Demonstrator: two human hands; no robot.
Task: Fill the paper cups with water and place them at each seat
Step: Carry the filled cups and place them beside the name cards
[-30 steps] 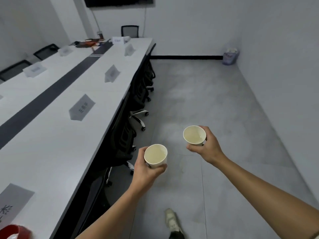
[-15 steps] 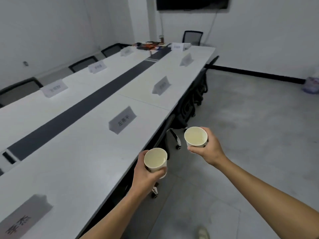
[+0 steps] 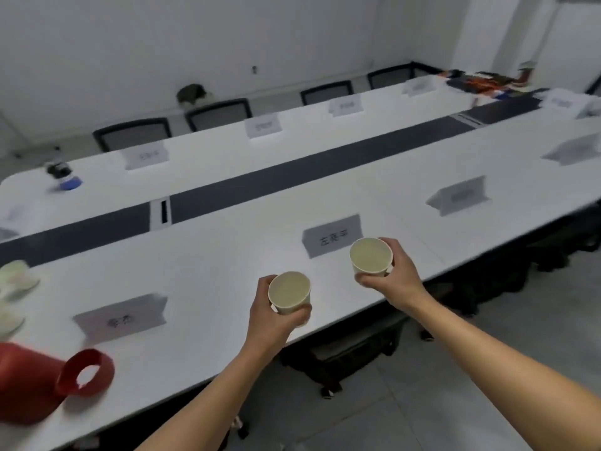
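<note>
- Left fingers are curled round the lower wall of the left cup, thumb up the near side: a firm wrap by the left hand.
- Right fingers curl round the far side of the right cup, thumb beneath the near wall, and the right hand grips it from the right.
- Both paper cups sit upright, mouths open to the camera, insides pale yellow. I cannot tell the water level.
- The left cup hangs over the near edge of the long white table; the right cup is held further in over the tabletop, just beside a grey name card.
- The two cups are near each other but apart.
- Another name card stands to the left, blurred.
- A red jug sits at the near left corner, handle towards the hands.
- Pale stacked cups show at the left edge, too smeared to count.
- A dark strip runs down the table's middle.
- Black chairs are tucked under the near side, and more chairs line the far side.
</note>
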